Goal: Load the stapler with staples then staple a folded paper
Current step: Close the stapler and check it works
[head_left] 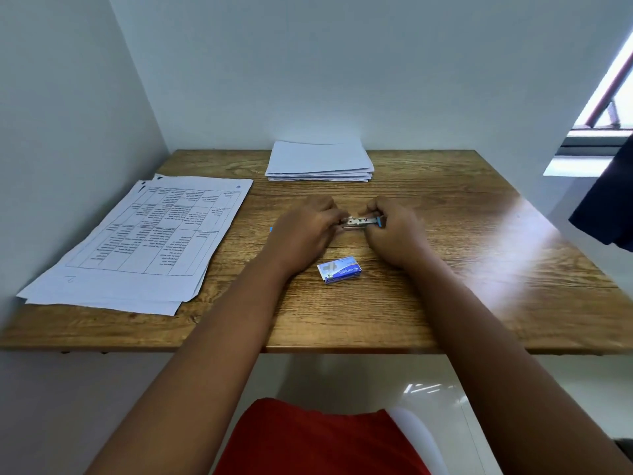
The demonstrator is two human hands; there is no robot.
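Observation:
A small stapler [361, 222], metal with a blue end piece, lies between both hands at the middle of the wooden table [445, 269]. My left hand [305, 231] grips its left end with curled fingers. My right hand [394, 231] pinches its right end by the blue piece. Most of the stapler is hidden by the fingers. A small blue staple box [339, 269] lies on the table just in front of the hands. A stack of folded white paper [320, 162] sits at the table's far edge.
A pile of printed sheets [144, 241] with tables covers the table's left side. Walls close in on the left and behind. A dark cloth [606, 204] hangs at the right, beside a window.

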